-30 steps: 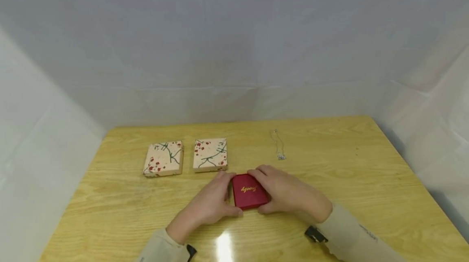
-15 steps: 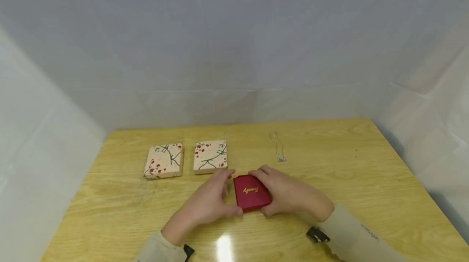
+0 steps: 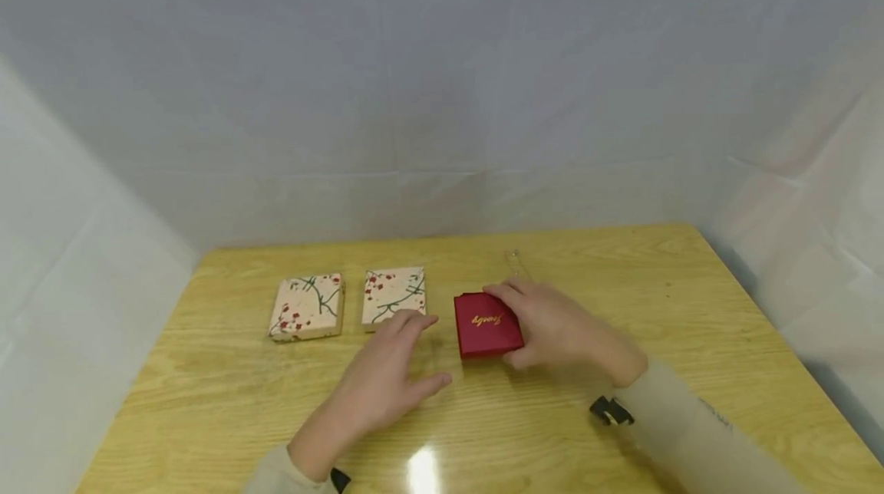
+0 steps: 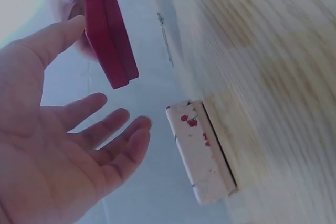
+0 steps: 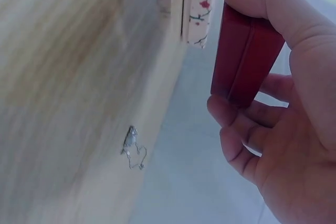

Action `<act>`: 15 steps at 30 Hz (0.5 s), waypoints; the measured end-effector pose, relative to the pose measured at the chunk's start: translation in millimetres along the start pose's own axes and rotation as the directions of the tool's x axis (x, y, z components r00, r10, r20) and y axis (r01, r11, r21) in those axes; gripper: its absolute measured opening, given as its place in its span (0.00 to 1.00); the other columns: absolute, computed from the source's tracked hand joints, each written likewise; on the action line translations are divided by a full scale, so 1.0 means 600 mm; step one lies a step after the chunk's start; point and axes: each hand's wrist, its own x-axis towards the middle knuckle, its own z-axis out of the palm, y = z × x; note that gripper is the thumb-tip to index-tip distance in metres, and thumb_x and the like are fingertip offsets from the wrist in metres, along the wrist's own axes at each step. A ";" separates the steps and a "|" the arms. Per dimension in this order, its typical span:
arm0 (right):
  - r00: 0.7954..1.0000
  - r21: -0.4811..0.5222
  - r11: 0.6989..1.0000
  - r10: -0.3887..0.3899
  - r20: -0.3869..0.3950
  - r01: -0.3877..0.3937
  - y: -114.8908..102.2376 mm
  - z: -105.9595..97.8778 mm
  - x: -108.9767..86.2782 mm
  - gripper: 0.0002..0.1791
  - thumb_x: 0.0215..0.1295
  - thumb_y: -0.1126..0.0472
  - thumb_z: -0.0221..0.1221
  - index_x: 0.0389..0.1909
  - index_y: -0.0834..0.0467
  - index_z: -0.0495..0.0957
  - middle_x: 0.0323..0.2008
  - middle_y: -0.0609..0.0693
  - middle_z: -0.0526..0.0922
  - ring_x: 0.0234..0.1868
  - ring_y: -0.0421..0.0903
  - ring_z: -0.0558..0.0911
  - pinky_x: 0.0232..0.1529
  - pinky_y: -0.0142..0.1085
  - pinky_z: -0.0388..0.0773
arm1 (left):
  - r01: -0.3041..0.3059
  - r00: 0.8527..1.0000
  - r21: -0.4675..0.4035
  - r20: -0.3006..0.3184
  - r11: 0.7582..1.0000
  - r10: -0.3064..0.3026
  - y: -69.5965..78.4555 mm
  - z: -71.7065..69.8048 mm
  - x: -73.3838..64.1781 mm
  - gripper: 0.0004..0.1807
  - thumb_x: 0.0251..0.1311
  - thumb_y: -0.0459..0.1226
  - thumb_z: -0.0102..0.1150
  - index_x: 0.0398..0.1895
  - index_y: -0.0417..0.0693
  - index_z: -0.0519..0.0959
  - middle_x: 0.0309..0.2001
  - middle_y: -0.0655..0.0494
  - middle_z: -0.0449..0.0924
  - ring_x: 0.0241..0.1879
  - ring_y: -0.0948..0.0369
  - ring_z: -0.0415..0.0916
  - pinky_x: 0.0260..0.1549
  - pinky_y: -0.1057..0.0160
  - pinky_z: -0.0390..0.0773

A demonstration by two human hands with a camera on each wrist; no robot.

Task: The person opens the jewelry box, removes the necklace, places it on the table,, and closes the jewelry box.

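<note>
Closed red box (image 3: pixel 483 329) is being grasped by fingers of right hand (image 3: pixel 555 329) above tabletop (image 3: pixel 207 402); lifting seems done, setting-down outstanding. Left hand (image 3: pixel 380 377) is being held, fingers released, at the box's eight o'clock.

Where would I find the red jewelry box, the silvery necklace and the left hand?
Red jewelry box (image 3: pixel 483 327), head view: middle of its lettered top.
Silvery necklace (image 5: pixel 130 139), right wrist view: its pendant.
Left hand (image 3: pixel 378 379), head view: back of the hand.
</note>
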 end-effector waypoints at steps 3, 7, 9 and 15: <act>1.000 -0.013 1.000 -0.008 -0.017 0.007 0.006 -0.006 0.012 0.57 0.46 0.48 0.80 0.78 0.59 0.66 0.64 0.53 0.78 0.56 0.50 0.79 0.59 0.48 0.80 | -0.061 0.997 0.072 -0.036 0.996 0.063 -0.003 -0.004 -0.004 0.46 0.57 0.55 0.79 0.74 0.43 0.73 0.70 0.46 0.73 0.68 0.48 0.71 0.70 0.46 0.71; 0.999 -0.051 0.999 -0.014 -0.035 0.012 0.017 -0.008 0.033 0.56 0.47 0.47 0.80 0.77 0.60 0.67 0.64 0.54 0.78 0.59 0.52 0.78 0.63 0.52 0.78 | -0.118 0.990 0.163 -0.056 0.980 0.128 -0.009 -0.006 -0.010 0.47 0.56 0.56 0.79 0.74 0.44 0.73 0.70 0.45 0.73 0.69 0.48 0.69 0.73 0.45 0.68; 0.999 -0.075 0.997 -0.010 -0.045 0.006 0.023 -0.008 0.044 0.56 0.47 0.47 0.79 0.77 0.60 0.67 0.64 0.55 0.78 0.61 0.52 0.77 0.64 0.54 0.76 | -0.134 0.987 0.192 -0.065 0.972 0.149 -0.012 -0.006 -0.014 0.47 0.55 0.56 0.80 0.74 0.45 0.73 0.70 0.45 0.72 0.70 0.47 0.69 0.72 0.43 0.68; 0.998 -0.110 0.994 0.021 -0.051 -0.027 0.043 0.000 0.077 0.55 0.49 0.43 0.77 0.78 0.58 0.66 0.66 0.54 0.77 0.63 0.53 0.75 0.67 0.55 0.70 | -0.174 0.976 0.233 -0.089 0.957 0.199 -0.017 -0.008 -0.022 0.47 0.53 0.55 0.81 0.73 0.47 0.73 0.71 0.45 0.71 0.71 0.46 0.67 0.71 0.40 0.69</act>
